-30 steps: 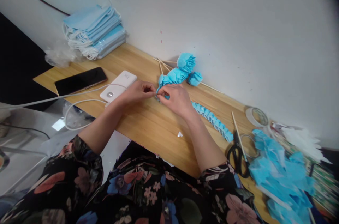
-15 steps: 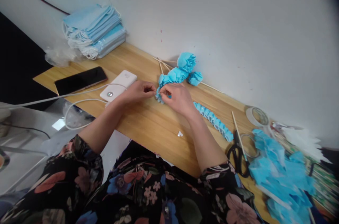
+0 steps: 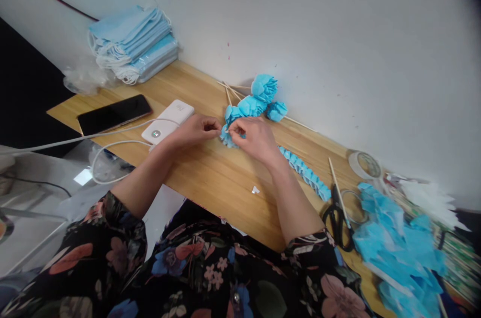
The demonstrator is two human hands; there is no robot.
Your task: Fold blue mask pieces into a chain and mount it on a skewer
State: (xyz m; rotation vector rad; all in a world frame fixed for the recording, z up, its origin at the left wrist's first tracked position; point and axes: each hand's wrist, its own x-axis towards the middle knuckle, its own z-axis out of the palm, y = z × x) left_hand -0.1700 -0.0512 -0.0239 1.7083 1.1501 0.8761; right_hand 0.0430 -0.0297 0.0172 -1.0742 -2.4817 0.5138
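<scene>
My left hand [image 3: 203, 130] is closed in a pinch over the table beside a white power bank [image 3: 171, 121]. A short gap away, my right hand [image 3: 255, 138] is pinched too, its fingertips at a tiny pale piece too small to name. What the left fingers hold, if anything, is hidden. Behind and below the fingertips lie blue flowers [image 3: 252, 106] made of thin crinkled sheet, on pale wooden sticks [image 3: 233, 90]. Another blue flower [image 3: 277, 111] lies beside them on its own stick. Right of my right wrist, a strip of folded blue pieces [image 3: 305, 174] runs along the table.
Stacked blue face masks [image 3: 133, 40] and a dark phone [image 3: 114, 113] are at left. At right are black-handled scissors [image 3: 338, 223], a tape roll [image 3: 364, 165] and crumpled blue sheets [image 3: 398, 243]. A white scrap [image 3: 255, 190] lies near the front edge. The wall borders the back.
My right hand has shifted slightly to the right, widening the gap between the fingertips. My left hand stays nearly still.
</scene>
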